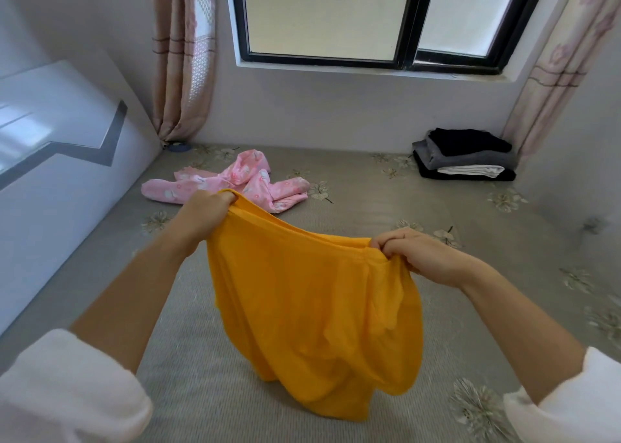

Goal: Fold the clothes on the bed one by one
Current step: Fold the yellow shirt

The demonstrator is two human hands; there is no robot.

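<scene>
Held garment (pixel 309 308) hangs over the near middle of the bed (pixel 369 204), its top edge gripped by the left hand (pixel 205 212) and the right hand (pixel 420 254). Behind it, far left on the bed, lies a loose garment (pixel 228 180); far right, by the wall, a stack of folded clothes (pixel 467 156). The window (pixel 336 15) is behind the bed.

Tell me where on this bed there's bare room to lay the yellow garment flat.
The widest bare patch of bed is mid-mattress, between the pink garment on the left and the folded stack in the far right corner. The near strip below the yellow garment looks free too, though the cloth hides part. It is crowded only around those two.
</scene>
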